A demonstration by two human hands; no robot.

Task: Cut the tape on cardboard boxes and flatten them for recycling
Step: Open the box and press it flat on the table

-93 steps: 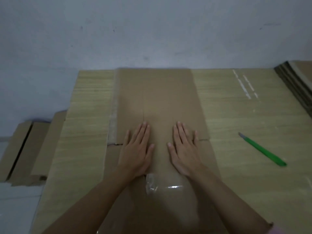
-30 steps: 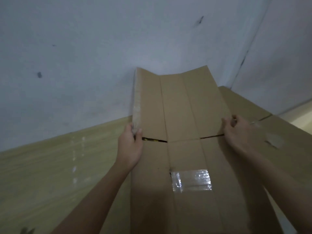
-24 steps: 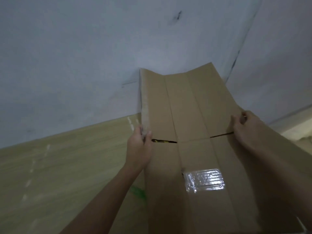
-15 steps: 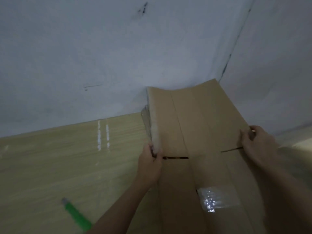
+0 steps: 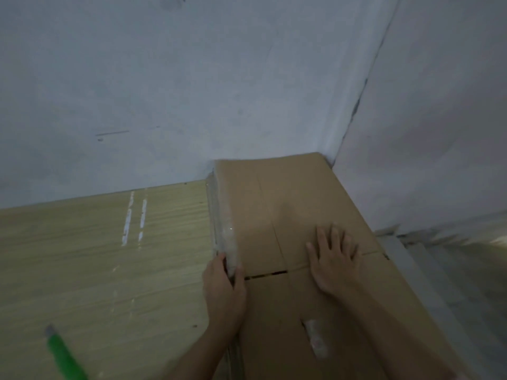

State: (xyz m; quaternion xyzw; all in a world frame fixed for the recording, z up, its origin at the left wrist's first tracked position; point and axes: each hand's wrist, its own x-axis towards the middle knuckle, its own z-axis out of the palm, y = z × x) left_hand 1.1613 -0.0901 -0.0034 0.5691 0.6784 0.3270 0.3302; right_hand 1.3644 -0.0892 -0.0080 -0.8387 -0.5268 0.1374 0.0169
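A flattened brown cardboard box [image 5: 277,204] lies at the right end of the wooden table, on top of other cardboard, its far edge near the wall corner. My left hand [image 5: 223,286] grips the box's taped left edge, thumb on top and fingers underneath. My right hand [image 5: 333,259] rests flat on the box with its fingers spread, just beyond a slit between flaps. A strip of clear tape [image 5: 315,338] clings to the near part of the box. The green box cutter [image 5: 64,357] lies on the table at the lower left, away from both hands.
The light wooden table [image 5: 96,256] stretches to the left, with two white tape marks [image 5: 134,218] on it. Grey walls meet in a corner right behind the box. To the right the floor [image 5: 466,270] drops away below the table edge.
The box went from flat on the table to lifted and carried right, and now lies down on the stack. My right hand let go of its edge and now lies flat on top.
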